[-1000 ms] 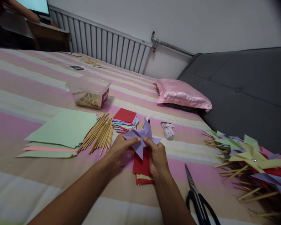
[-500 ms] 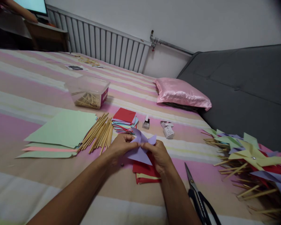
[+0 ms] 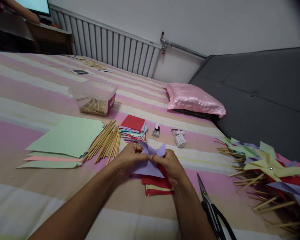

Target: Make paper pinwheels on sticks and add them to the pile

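Observation:
My left hand (image 3: pixel 128 157) and my right hand (image 3: pixel 168 165) both pinch a purple paper pinwheel (image 3: pixel 150 163) at its centre, low over the striped bedspread. Its folded flaps stick up between my fingers. Under the pinwheel lies a small pile of red and yellow paper squares (image 3: pixel 156 186). A bundle of wooden sticks (image 3: pixel 106 141) lies just left of my left hand. Black scissors (image 3: pixel 212 208) rest on the bed to the right of my right forearm.
Large green and pink sheets (image 3: pixel 65 141) lie at the left, a stack of coloured squares (image 3: pixel 133 128) and a plastic tub of sticks (image 3: pixel 95 98) beyond. Two small boxes (image 3: pixel 178 138) sit ahead. Finished pinwheels (image 3: pixel 270 173) pile at the right. A pink pillow (image 3: pixel 195 100) is farther back.
The pinwheel has dropped from an upright spread to a lower, flatter position. Both hands moved slightly down and closer together at its centre.

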`<state>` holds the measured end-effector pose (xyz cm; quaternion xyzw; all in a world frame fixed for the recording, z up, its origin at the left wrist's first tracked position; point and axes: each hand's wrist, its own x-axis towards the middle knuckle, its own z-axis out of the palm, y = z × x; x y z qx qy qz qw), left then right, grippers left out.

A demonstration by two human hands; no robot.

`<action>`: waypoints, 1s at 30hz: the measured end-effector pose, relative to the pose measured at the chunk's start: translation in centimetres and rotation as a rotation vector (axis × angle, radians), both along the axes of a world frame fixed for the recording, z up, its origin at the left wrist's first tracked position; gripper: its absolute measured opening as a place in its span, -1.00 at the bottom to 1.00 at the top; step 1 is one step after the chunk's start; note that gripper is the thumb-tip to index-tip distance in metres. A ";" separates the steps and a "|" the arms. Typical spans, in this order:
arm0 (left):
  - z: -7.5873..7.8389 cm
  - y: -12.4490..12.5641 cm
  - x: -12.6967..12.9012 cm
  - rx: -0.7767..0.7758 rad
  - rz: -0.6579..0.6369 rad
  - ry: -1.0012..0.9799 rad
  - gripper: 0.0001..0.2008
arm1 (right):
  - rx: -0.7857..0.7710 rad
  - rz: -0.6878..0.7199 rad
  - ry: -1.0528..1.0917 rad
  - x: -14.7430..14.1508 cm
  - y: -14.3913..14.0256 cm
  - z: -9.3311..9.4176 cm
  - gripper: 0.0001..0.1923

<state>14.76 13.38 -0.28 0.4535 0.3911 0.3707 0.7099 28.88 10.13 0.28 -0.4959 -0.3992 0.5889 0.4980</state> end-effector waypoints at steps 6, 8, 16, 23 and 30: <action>-0.1 0.2 0.1 -0.032 0.057 -0.031 -0.92 | 0.010 0.003 0.020 0.0 0.2 0.0 -0.73; 0.0 0.4 0.1 -0.052 0.134 -0.060 -0.91 | 0.107 -0.050 -0.004 0.1 0.3 0.1 -0.63; -0.1 1.7 -0.9 -0.105 0.402 -0.134 -0.90 | 0.570 -0.345 -0.454 0.2 -0.5 1.3 -0.82; -0.2 1.8 -0.9 -0.134 0.389 -0.249 -0.89 | 0.429 0.147 -0.536 -1.2 -1.0 1.0 -0.68; -0.4 1.6 -0.8 -0.096 0.344 -0.230 -0.89 | 0.435 -0.005 -0.495 -2.0 -0.8 0.4 -0.86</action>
